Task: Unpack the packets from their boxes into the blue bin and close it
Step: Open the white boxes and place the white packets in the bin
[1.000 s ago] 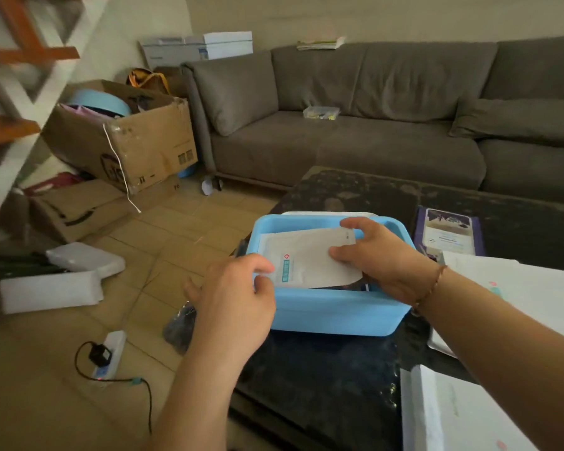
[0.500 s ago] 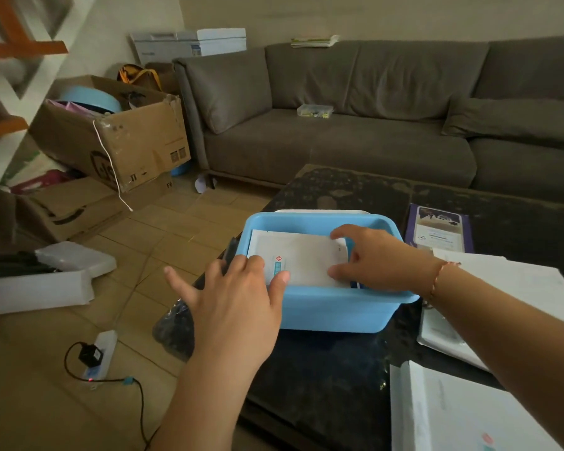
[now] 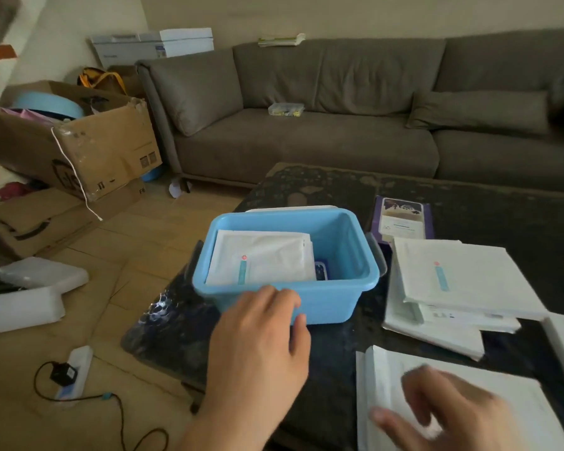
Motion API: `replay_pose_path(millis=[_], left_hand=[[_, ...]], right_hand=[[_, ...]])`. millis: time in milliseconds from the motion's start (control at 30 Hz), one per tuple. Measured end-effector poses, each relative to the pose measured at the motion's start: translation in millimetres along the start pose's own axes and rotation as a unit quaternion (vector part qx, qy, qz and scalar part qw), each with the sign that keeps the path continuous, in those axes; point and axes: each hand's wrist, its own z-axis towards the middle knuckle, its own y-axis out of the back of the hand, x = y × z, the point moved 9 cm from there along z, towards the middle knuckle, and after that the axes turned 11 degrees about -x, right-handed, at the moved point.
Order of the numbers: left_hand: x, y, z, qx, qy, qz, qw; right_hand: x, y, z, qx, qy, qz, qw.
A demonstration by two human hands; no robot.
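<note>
The blue bin [image 3: 336, 301] stands open on the dark table [image 3: 469, 203], with white packets [image 3: 264, 258] stacked inside against its left side. My left hand [image 3: 261, 333] rests with relaxed fingers on the bin's near wall and holds nothing. My right hand [image 3: 437, 408], blurred, hovers with spread fingers over a white box [image 3: 388, 382] at the table's near right. More white boxes [image 3: 463, 275] lie stacked to the right of the bin. A purple packet box [image 3: 402, 219] lies behind them. The bin's white lid [image 3: 287, 208] peeks out behind the bin.
A grey sofa [image 3: 339, 125] runs along the back. Cardboard boxes [image 3: 79, 148] and white foam pieces [image 3: 30, 294] clutter the floor to the left. A power strip [image 3: 72, 372] with a cable lies on the floor near the table's corner.
My right hand has left the bin and swung down to the white box at the near right. The packets now lie settled in the bin. My left hand slid to the bin's front wall.
</note>
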Motion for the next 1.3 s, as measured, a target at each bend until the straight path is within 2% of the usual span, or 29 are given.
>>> replay_pose_path(millis=[67,167,233,267,533,767,833,967,1067,1300], left_hand=[[-13.3,-29.6,-17.6,0.133,0.021,-0.016,0.991],[-16.3,-77.4,-50.9,0.294,0.061,-0.022,0.954],[-22.2,-95.5,-64.4,0.365,0.075,-0.043,0.927],[-24.7,-100.0,-66.8,0.376,0.082,-0.051,0.922],[-23.0,-112.5,-75.6,0.382,0.127,-0.123,0.907],[-26.8,-114.8,-75.2,0.369,0.13,-0.139,0.91],[-27.2,-114.4,-73.5,0.355,0.126,-0.132,0.917],[-30.5,-113.2,-71.2,0.342,0.114,-0.107,0.926],[-32.5,-111.5,-70.0,0.339,0.108,-0.097,0.93],[-35.3,-114.0,-71.1,0.329,0.149,-0.128,0.924]], right_hand=[[10.5,-11.3,-23.2,0.019,0.058,-0.056,0.997],[17.9,-20.0,-40.5,-0.049,0.088,-0.096,0.99],[20.1,-27.4,-45.1,-0.072,0.114,-0.115,0.984],[21.2,-26.9,-45.2,-0.083,0.116,-0.112,0.983],[10.4,-29.9,-48.9,-0.093,0.073,-0.092,0.989],[7.9,-19.1,-46.4,-0.156,0.022,-0.042,0.987],[4.8,-20.4,-46.6,-0.135,0.006,-0.011,0.991],[7.0,-31.5,-48.3,-0.055,0.03,0.0,0.998],[2.9,-32.0,-49.3,-0.067,0.01,0.005,0.998],[-12.6,-25.6,-56.7,-0.066,-0.07,0.121,0.988]])
